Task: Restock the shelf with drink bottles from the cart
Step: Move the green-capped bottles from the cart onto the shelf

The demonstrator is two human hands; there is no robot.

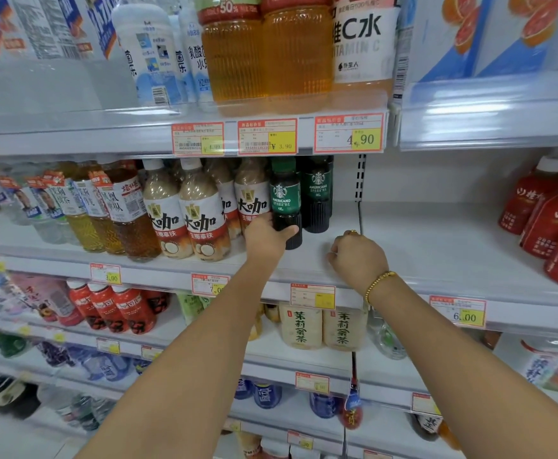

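A dark coffee bottle with a green cap and green label (284, 197) stands upright at the front of the middle shelf (436, 256). My left hand (267, 238) grips its lower part. A second dark bottle of the same kind (318, 197) stands just behind and to its right. My right hand (357, 258) hovers over the bare shelf to the right of them, fingers curled, with nothing visible in it. The cart is out of view.
Milk-coffee bottles (201, 217) stand left of the dark bottle, tea bottles (118, 213) further left. Red bottles (552, 223) fill the shelf's right end. Large juice bottles (271, 51) sit on the shelf above, jasmine tea bottles (320, 329) below. Price tags line the shelf edges.
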